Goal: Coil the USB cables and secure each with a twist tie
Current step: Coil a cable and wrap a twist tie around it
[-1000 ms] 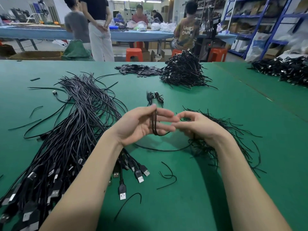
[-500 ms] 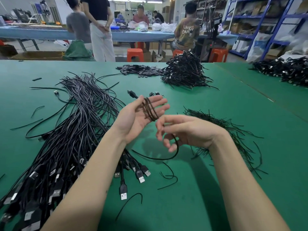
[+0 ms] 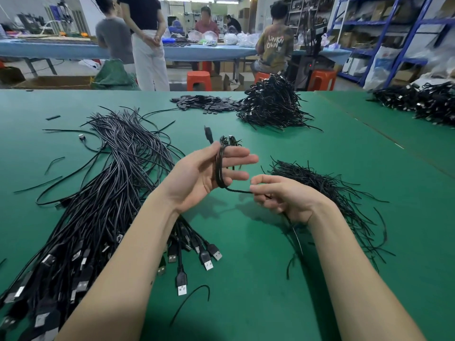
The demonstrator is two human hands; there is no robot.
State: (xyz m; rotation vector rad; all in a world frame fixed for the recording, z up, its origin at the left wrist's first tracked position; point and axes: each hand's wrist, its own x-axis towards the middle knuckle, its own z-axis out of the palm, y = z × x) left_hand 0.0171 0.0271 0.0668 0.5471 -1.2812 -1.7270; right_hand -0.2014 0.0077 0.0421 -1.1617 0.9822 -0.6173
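Observation:
My left hand (image 3: pixel 209 175) is held palm up with straight fingers, and a black USB cable (image 3: pixel 219 169) is wound in loops around those fingers. The cable's small plug (image 3: pixel 208 132) sticks up past my fingertips. The free end runs right into my right hand (image 3: pixel 283 199), whose curled fingers pinch it; the tail hangs down below that wrist. A big sheaf of loose black USB cables (image 3: pixel 108 193) lies at the left. To the right of my hands lies a heap of black twist ties (image 3: pixel 327 188).
The green table (image 3: pixel 258 279) carries a mound of coiled cables (image 3: pixel 270 107) at the back, flat black pieces (image 3: pixel 204 105) beside it, and stray ties (image 3: pixel 192 301) near me. More cable heaps (image 3: pixel 418 102) lie far right. People work at a blue table behind.
My right hand has carried the cable round my left fingers, adding loops. It now sits lower right, pulling the free end taut; the slack loop on the table is gone.

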